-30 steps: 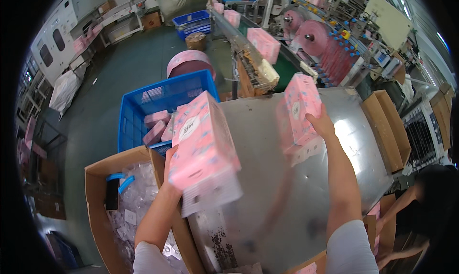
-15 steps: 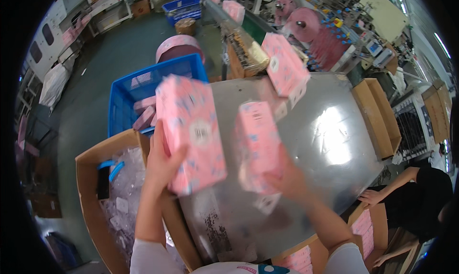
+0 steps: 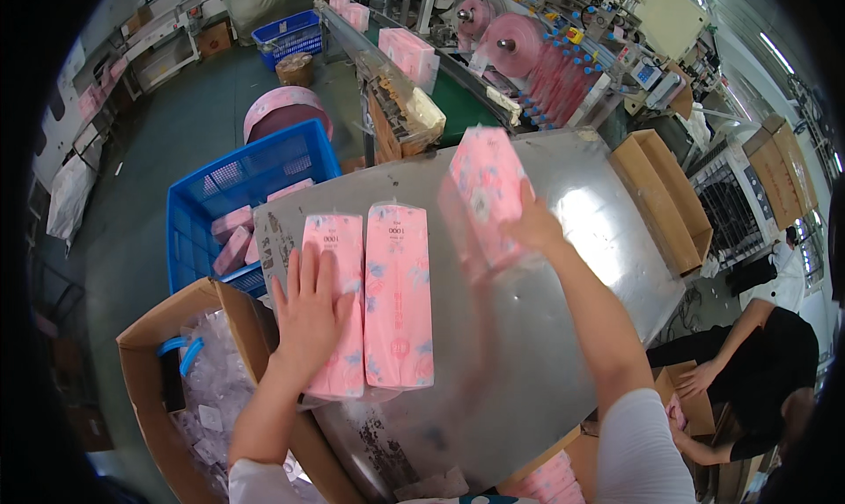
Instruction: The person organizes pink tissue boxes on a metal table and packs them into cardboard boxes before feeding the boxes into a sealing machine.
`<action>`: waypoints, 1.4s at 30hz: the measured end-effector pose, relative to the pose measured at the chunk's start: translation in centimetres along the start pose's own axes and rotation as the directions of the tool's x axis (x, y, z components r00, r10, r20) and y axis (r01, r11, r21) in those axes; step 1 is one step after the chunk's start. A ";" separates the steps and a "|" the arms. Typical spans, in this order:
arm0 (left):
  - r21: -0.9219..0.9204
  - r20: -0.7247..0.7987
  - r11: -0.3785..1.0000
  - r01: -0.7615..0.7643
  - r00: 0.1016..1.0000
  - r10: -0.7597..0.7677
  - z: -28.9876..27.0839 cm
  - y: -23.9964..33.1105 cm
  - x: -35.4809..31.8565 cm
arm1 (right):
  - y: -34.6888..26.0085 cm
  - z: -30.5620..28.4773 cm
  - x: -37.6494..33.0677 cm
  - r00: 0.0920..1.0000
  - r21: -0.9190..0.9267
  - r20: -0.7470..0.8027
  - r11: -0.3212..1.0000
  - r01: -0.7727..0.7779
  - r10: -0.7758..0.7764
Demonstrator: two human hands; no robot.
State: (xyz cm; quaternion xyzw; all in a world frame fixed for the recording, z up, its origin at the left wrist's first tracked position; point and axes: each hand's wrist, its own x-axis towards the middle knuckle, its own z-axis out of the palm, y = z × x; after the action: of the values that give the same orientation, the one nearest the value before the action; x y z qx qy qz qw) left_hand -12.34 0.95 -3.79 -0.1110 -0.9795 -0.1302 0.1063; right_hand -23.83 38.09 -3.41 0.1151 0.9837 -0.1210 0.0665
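Note:
My left hand (image 3: 309, 319) lies flat with spread fingers on top of a pink, flower-printed tissue pack (image 3: 339, 376) on the metal table (image 3: 493, 416). A second tissue pack (image 3: 398, 301) lies right beside that one, both lengthwise toward me. Farther right, my right hand (image 3: 533, 227) grips another pink tissue pack (image 3: 486, 187) by its right side. This one is tilted, slightly blurred, and raised over the table near its far edge, with its reflection below.
A blue crate (image 3: 198, 209) with pink packs stands left, behind a cardboard box (image 3: 132, 363) of clear plastic bags. A conveyor (image 3: 458, 108) carrying tissue packs (image 3: 409, 57) meets the table's far side. An empty carton (image 3: 660, 200) sits right; a co-worker (image 3: 757, 363) handles a box at lower right.
Two packs, earlier in or by my hands, now lie side by side on the table. My left hand has flattened onto one; my right hand has moved farther off and holds a pack there.

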 end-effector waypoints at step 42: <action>-0.708 -0.087 0.696 0.123 0.962 -0.259 -1.3 -5.2 -1.0 | 0.6 -1.3 -12.7 0.821 0.033 -0.267 0.846 0.531 -0.505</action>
State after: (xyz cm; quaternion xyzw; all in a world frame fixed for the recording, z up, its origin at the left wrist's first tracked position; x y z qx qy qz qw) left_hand -12.47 -4.52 -3.96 -0.0279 -0.8505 -0.5087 0.1306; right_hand -11.61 36.28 -0.25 -0.1392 0.9703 -0.1711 -0.0989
